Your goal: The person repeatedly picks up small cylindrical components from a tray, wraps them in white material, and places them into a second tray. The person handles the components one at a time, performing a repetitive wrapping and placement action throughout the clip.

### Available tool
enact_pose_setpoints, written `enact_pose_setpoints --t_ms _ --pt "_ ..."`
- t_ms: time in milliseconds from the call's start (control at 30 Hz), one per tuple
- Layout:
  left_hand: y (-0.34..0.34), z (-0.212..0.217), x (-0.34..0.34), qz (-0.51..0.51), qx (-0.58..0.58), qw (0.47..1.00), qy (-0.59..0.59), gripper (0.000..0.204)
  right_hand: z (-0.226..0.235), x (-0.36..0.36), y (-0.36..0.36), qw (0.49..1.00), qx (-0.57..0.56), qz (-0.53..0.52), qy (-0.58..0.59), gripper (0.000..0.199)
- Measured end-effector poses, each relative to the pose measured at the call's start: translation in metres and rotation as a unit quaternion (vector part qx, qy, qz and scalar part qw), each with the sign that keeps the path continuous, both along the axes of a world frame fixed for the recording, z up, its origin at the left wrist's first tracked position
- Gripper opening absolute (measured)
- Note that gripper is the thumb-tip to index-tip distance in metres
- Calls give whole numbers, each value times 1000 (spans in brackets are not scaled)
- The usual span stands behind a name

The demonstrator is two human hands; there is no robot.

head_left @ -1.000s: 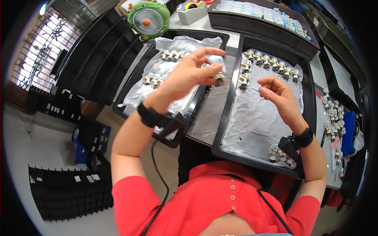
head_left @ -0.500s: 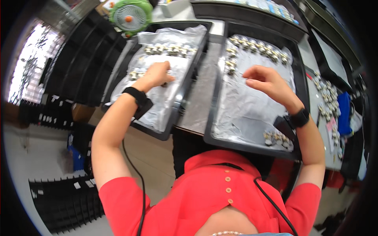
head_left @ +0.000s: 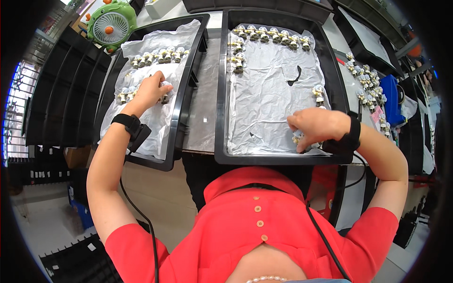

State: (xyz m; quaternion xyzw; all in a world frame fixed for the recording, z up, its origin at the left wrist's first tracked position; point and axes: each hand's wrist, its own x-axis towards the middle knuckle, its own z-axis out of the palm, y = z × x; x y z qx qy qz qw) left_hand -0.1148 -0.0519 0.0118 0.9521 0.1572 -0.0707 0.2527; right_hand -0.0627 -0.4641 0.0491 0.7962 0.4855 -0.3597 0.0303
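While both hands work over paper-lined trays, the right hand (head_left: 323, 123) pinches a pale, round-headed figurine (head_left: 298, 137) between thumb and fingers, just inside the near edge of the right tray (head_left: 222, 99), toward its near right corner. The left hand (head_left: 147, 92) has its fingers at the head of a second figurine (head_left: 164, 98), near the right edge of the left tray (head_left: 178, 127); whether that grip clamps or merely touches, I cannot tell.

Handling well here likely means holding each figurine by its body, and raising or lowering it straight so that the white paper (head_left: 264, 104) does not drag. The right tray's sheet is already creased and shows a dark gap, probably a tear, (head_left: 295, 77) toward the right edge, so sliding pieces across it seems unwise. The left fingers would do best with a narrow pinch, since a row of figurines (head_left: 126, 94) lies just beside that hand. On the right, the black wrist strap (head_left: 353, 134) sits low over the tray's right edge; keeping it high should spare the single figurine (head_left: 319, 96) farther along that edge.
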Motion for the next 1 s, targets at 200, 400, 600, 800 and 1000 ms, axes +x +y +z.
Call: enact_pose_setpoints --t_ms 200,400,600,800,1000 --pt "0 -2 6 -114 212 970 17 40 -6 1 1 995 102 -24 1 45" --pt "6 27 0 -79 154 985 -12 42 34 9 26 924 369 -72 71 38" --pt "-62 95 -3 -88 -229 953 -175 32 34 20 48 872 462 -131 92 45" --pt "-155 74 -17 -116 -511 851 -35 51 31 24 64 845 512 -120 94 50" --pt "-173 55 -3 -82 -595 797 -62 48 18 30 64 825 529 -176 90 57"
